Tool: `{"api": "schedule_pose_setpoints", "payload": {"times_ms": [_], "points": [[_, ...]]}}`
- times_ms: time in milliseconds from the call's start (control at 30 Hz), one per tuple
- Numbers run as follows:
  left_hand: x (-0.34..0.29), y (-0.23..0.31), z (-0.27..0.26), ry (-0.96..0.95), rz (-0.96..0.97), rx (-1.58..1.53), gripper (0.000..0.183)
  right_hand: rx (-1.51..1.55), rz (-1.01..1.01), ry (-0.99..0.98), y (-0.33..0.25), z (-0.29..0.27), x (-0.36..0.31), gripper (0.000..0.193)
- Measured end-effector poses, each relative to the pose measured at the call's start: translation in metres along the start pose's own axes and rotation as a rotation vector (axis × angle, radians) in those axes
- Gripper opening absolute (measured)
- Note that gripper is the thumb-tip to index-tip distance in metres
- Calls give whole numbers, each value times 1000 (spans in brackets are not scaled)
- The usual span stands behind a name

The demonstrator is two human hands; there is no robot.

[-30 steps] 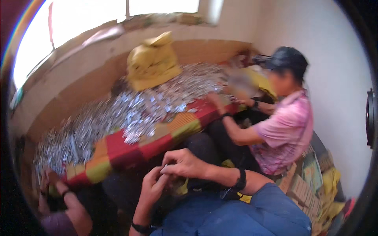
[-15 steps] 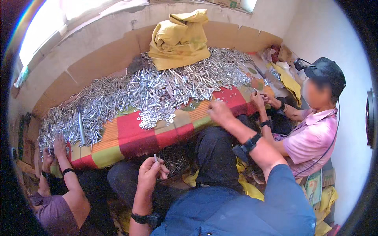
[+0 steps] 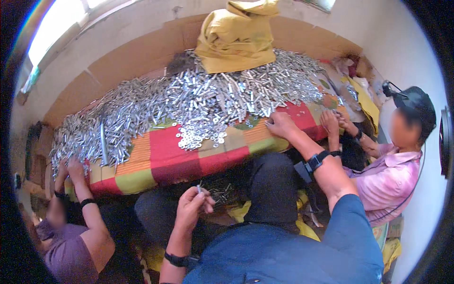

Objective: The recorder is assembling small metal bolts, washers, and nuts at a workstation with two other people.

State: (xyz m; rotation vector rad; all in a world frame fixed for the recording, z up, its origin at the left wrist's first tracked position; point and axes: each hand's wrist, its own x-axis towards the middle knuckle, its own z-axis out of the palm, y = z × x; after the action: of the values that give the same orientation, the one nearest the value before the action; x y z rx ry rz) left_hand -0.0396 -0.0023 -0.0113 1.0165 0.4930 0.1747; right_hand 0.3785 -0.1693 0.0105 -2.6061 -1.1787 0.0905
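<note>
Right hand (image 3: pixel 283 125) has neared the pile (image 3: pixel 208 97), grip unclear; left fingers (image 3: pixel 191 193) pinch a metal rod (image 3: pixel 199 189) protruding above.

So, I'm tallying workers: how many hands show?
6: wearer's left hand, low centre; right hand, at the cloth; left co-worker's two hands, at the pile; right co-worker's two hands, beside the cloth.

We see a plain blue shirt (image 3: pixel 283 258), softly creased, with a wide short sleeve (image 3: pixel 352 227) ending near the elbow. Below it we make out dark trousers (image 3: pixel 272 189). On the wrists we find a black right wristband (image 3: pixel 318 160) bearing a boxy dark module (image 3: pixel 303 171), and a black left wristband (image 3: pixel 175 259) with a similar dark block (image 3: pixel 193 261).
</note>
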Motion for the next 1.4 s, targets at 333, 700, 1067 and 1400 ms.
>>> {"api": "schedule_pose_setpoints", "payload": {"times_ms": [333, 700, 1067, 1400], "points": [[6, -12, -9, -48, 77, 30, 22, 194, -337, 40, -105, 30, 21, 28], [1, -16, -14, -67, 144, -72, 23, 286, -151, 66, -75, 58, 40, 23], [-2, -9, -25, 38, 188, -185, 25, 890, -191, -588, -253, 47, -40, 38], [-18, 7, -51, 118, 170, -224, 28, 993, -139, -518, -262, 83, -21, 40]]}}
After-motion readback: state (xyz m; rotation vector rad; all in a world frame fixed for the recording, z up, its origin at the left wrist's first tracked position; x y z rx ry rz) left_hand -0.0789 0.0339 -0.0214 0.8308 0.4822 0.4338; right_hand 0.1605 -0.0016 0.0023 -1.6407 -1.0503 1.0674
